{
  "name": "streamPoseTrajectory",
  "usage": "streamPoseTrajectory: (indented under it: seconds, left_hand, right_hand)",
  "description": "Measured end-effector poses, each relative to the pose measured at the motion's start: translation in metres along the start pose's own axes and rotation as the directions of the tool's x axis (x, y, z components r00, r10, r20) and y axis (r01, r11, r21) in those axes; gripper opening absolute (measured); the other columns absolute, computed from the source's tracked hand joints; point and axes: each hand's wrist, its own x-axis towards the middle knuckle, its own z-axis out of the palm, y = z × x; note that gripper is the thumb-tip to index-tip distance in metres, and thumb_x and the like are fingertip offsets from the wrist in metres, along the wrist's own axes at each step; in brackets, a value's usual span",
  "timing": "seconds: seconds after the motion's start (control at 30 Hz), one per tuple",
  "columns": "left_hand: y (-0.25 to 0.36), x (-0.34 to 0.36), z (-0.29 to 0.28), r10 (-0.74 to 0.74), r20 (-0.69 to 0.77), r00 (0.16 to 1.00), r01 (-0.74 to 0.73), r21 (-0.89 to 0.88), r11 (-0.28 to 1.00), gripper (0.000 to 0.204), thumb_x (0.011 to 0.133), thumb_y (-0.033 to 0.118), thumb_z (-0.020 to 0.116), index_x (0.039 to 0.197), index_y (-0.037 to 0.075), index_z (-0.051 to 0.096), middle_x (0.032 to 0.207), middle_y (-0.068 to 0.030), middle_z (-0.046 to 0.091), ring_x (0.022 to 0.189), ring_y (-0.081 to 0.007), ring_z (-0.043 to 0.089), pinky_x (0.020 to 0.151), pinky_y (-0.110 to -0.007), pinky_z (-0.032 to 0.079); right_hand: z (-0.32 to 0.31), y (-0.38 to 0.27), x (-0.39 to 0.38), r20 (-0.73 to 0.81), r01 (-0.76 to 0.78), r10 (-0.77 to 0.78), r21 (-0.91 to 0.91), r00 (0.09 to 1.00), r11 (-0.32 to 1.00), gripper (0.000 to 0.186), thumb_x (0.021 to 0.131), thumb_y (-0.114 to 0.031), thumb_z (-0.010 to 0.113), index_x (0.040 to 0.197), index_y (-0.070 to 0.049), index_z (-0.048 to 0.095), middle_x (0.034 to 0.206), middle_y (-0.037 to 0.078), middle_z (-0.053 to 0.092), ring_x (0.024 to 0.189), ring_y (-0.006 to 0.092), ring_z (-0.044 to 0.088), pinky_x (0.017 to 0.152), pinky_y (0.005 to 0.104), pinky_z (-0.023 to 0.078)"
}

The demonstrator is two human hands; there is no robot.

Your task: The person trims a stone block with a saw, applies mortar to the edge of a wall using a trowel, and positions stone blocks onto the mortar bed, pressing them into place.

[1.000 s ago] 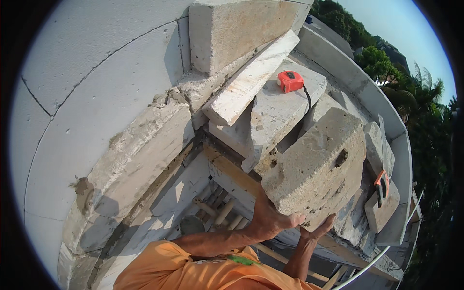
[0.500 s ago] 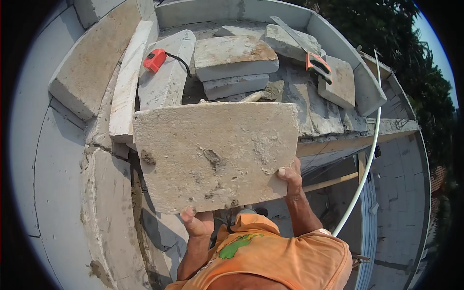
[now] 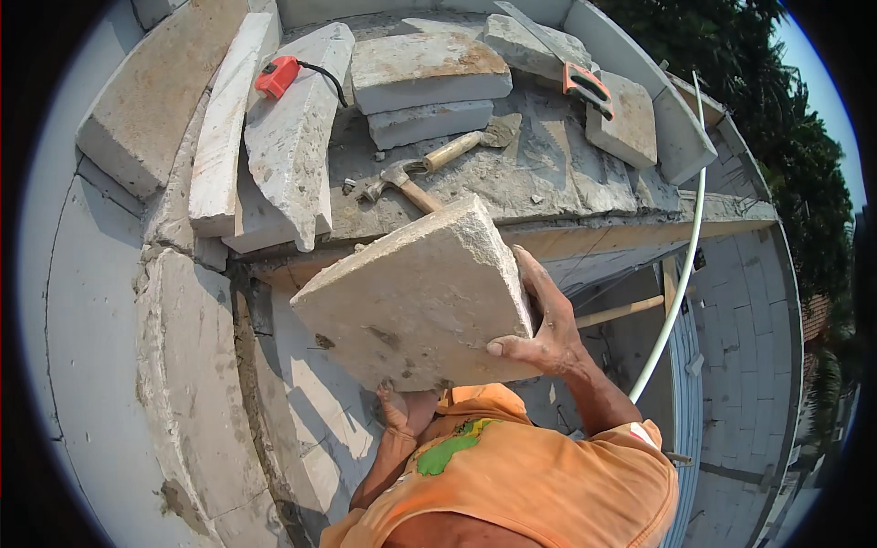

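A thick, pale lightweight concrete block (image 3: pixel 420 301) is held tilted in front of my chest, its face pitted and stained. Around its right end my right hand (image 3: pixel 546 320) is closed, thumb on the face and fingers along the edge. My left hand (image 3: pixel 406 411) supports the lower edge from below; its fingers are partly hidden behind the block. Just beyond the block, a claw hammer (image 3: pixel 391 178) lies on the ledge, part of its handle covered by the block. A trowel (image 3: pixel 498 131) with a wooden handle rests by the hammer.
Stacked blocks (image 3: pixel 429 73) stand on the ledge. A red tape measure (image 3: pixel 277 78) sits on a leaning slab at left, and a handsaw (image 3: pixel 586 89) lies across blocks at right. Block walls (image 3: pixel 91 301) curve around me. A white pipe (image 3: pixel 681 338) runs up the right side.
The block has turned, its right end swinging so that the end face shows, and has come lower. The hammer and trowel on the ledge have come into sight.
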Motion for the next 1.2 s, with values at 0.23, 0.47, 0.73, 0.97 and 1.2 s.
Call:
streamPoseTrajectory:
  seconds: [0.23, 0.47, 0.73, 0.97, 1.2]
  left_hand:
    - [-0.026, 0.015, -0.037, -0.033, 0.062, 0.998, 0.052, -0.328, 0.943, 0.075, 0.084, 0.043, 0.075, 0.145, 0.015, 0.041, 0.145, -0.0102, 0.048, 0.132, -0.0323, 0.049, 0.104, -0.05, 0.051]
    - [0.005, 0.001, -0.087, -0.464, -0.299, 0.834, 0.498, 0.045, 0.866, 0.076, 0.093, 0.048, 0.063, 0.145, -0.001, 0.037, 0.146, -0.0219, 0.045, 0.133, -0.0355, 0.049, 0.104, -0.045, 0.051]
    - [0.088, 0.046, -0.051, 0.16, -0.029, 0.987, 0.031, 0.999, -0.01, 0.126, 0.063, 0.04, 0.093, 0.157, 0.003, 0.018, 0.159, -0.0233, 0.026, 0.148, -0.0329, 0.027, 0.12, -0.046, 0.026]
    - [0.08, 0.097, -0.046, -0.38, 0.017, 0.925, 0.013, 0.997, 0.075, 0.117, 0.056, 0.029, 0.097, 0.151, 0.006, 0.033, 0.154, -0.0152, 0.037, 0.145, -0.0304, 0.031, 0.121, -0.045, 0.025]
    - [0.087, 0.074, 0.004, -0.264, 0.294, 0.918, -0.356, 0.907, -0.226, 0.106, 0.054, 0.023, 0.098, 0.142, 0.004, 0.042, 0.132, -0.0112, 0.055, 0.124, -0.0256, 0.053, 0.108, -0.04, 0.04]
  right_hand:
    - [0.034, 0.021, -0.005, 0.032, -0.036, 0.057, -0.448, 0.998, 0.893, 0.118, 0.061, -0.035, 0.089, 0.152, 0.005, 0.025, 0.144, 0.027, 0.047, 0.132, 0.0366, 0.05, 0.112, 0.0418, 0.039]
    - [0.043, 0.053, 0.002, 0.126, 0.091, -0.004, -0.696, 0.992, 0.712, 0.112, 0.059, -0.033, 0.085, 0.149, 0.004, 0.029, 0.125, 0.025, 0.057, 0.114, 0.039, 0.059, 0.096, 0.0431, 0.049]
    - [0.031, 0.077, 0.02, 0.356, 0.213, 0.172, -0.813, 0.919, 0.542, 0.108, 0.057, -0.032, 0.084, 0.144, 0.006, 0.033, 0.106, 0.018, 0.057, 0.098, 0.0352, 0.059, 0.086, 0.0426, 0.05]
    - [0.018, 0.076, 0.034, 0.572, 0.393, 0.132, -0.696, 0.81, 0.601, 0.106, 0.057, -0.032, 0.084, 0.143, 0.006, 0.034, 0.107, 0.021, 0.058, 0.098, 0.0379, 0.06, 0.087, 0.0437, 0.051]
    - [-0.009, 0.05, 0.059, 0.68, 0.415, 0.131, -0.576, 0.722, 0.704, 0.108, 0.061, -0.032, 0.084, 0.147, 0.005, 0.029, 0.111, 0.021, 0.057, 0.103, 0.0384, 0.059, 0.092, 0.045, 0.049]
